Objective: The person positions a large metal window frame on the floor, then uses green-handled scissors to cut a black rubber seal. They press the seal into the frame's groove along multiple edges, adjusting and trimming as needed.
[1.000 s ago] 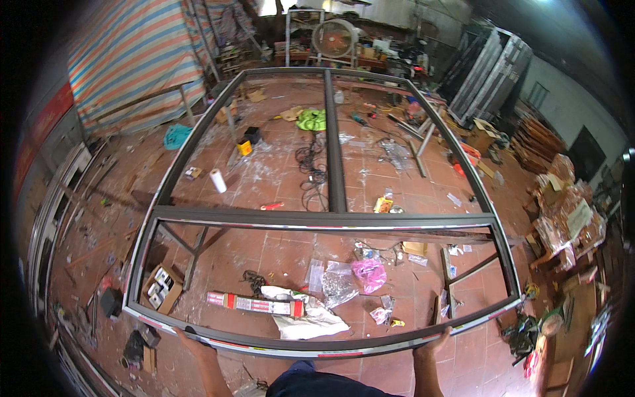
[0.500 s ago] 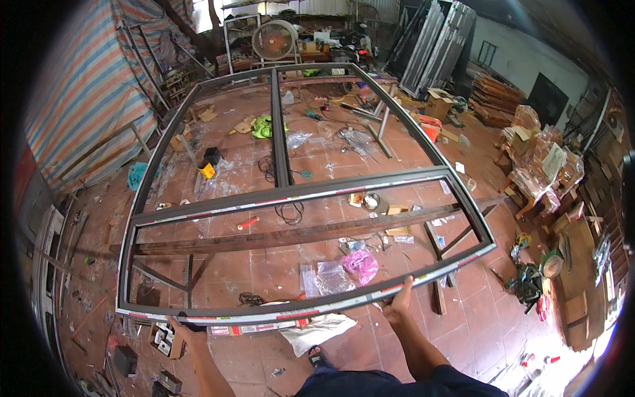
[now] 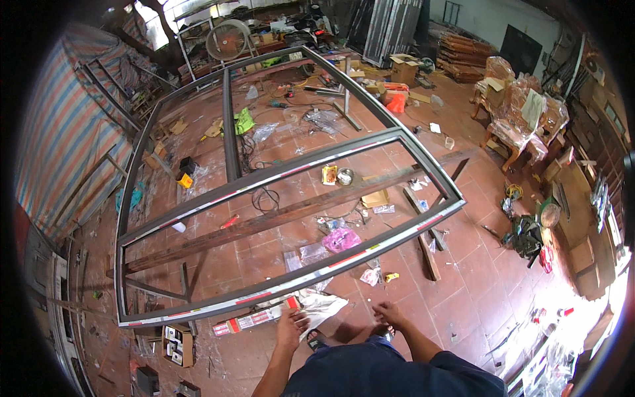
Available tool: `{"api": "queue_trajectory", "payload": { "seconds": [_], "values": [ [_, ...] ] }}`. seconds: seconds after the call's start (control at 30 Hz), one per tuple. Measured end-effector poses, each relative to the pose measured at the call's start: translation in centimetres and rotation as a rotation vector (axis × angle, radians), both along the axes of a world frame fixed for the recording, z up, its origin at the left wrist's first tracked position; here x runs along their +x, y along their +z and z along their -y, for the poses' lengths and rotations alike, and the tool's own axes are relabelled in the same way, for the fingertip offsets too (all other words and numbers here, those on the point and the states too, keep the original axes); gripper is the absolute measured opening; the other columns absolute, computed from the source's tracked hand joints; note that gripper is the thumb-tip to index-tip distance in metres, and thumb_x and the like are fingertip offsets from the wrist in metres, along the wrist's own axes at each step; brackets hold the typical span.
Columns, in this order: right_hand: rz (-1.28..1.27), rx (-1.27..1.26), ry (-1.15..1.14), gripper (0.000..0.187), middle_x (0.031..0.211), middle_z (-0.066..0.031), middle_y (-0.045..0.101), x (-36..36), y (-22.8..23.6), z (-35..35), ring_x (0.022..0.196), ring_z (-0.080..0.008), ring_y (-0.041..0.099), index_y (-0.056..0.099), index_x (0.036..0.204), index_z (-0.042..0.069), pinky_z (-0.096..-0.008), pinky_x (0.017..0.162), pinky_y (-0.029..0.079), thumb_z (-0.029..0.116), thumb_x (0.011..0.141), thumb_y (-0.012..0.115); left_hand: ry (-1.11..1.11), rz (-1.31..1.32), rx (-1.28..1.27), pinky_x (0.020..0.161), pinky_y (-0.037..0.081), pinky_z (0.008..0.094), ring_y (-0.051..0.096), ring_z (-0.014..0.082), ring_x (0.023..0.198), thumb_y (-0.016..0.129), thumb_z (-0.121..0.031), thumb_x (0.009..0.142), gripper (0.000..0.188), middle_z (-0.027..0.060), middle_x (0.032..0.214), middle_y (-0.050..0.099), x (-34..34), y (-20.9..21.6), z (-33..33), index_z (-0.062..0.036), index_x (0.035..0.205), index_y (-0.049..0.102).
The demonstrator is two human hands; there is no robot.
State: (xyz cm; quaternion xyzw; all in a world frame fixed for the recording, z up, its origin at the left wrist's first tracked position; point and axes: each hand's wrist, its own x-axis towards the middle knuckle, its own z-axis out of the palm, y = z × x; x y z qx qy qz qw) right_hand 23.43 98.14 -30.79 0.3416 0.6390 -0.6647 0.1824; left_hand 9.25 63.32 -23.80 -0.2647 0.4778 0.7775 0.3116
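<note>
A large dark grey metal frame point(image 3: 230, 132) with crossbars, like a door or window frame, lies raised above the floor. White and red tape strips run along its near bars. A long wooden beam point(image 3: 291, 206) passes under its near section. My left hand point(image 3: 290, 328) is just below the frame's near edge, fingers apart and holding nothing. To its right, my right hand point(image 3: 391, 316) hangs over the floor in front of me, apart from the frame, its fingers loosely spread. Beneath the near edge lie a long red-and-white box point(image 3: 248, 321) and a white sheet point(image 3: 324, 306).
An open carton point(image 3: 177, 345) stands at the lower left. Pink plastic point(image 3: 341, 239), cables and wrappers litter the tiled floor. Plastic-wrapped wooden chairs point(image 3: 522, 116) are at the right, a large fan point(image 3: 228, 41) at the back, and a striped tarp point(image 3: 73, 119) at the left.
Both hands have let go of the frame's near edge and come back toward my body, the left one moving right. My view has turned right, so the frame appears farther left and tilted.
</note>
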Motion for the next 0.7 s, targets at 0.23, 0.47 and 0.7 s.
{"api": "queue_trajectory", "payload": {
  "seconds": [0.23, 0.47, 0.7],
  "values": [
    [0.505, -0.211, -0.930, 0.039, 0.088, -0.0129, 0.063, 27.5, -8.9, -11.0, 0.060, -0.0274, 0.061, 0.057, 0.120, 0.011, -0.0364, 0.050, 0.049, 0.041, 0.096, 0.066, -0.529, -0.282, -0.286, 0.060, 0.052, 0.0275, 0.064, 0.0137, 0.066, 0.065, -0.036, 0.101, 0.030, 0.0031, 0.084, 0.068, 6.1, -0.1, -13.6, -0.0052, 0.101, 0.065],
    [0.086, -0.333, -1.289, 0.033, 0.090, -0.0121, 0.064, 42.5, -11.9, -25.3, 0.062, -0.0279, 0.063, 0.062, 0.108, 0.013, -0.0359, 0.052, 0.051, 0.045, 0.097, 0.065, -0.906, -0.610, -0.457, 0.063, 0.053, 0.0312, 0.067, 0.0124, 0.069, 0.079, -0.036, 0.091, 0.040, 0.0083, 0.085, 0.073, 8.0, -3.0, -26.3, 0.0016, 0.098, 0.068],
    [-0.030, -0.224, -1.444, 0.041, 0.083, -0.0092, 0.068, 36.2, -2.6, -30.9, 0.068, -0.0285, 0.069, 0.057, 0.113, 0.007, -0.0366, 0.056, 0.054, 0.044, 0.098, 0.066, -1.218, -0.789, -0.451, 0.072, 0.056, 0.0336, 0.073, 0.0198, 0.078, 0.078, -0.036, 0.091, 0.038, 0.0125, 0.086, 0.076, 8.4, -1.3, -44.0, 0.0005, 0.096, 0.072]
  ]
}}
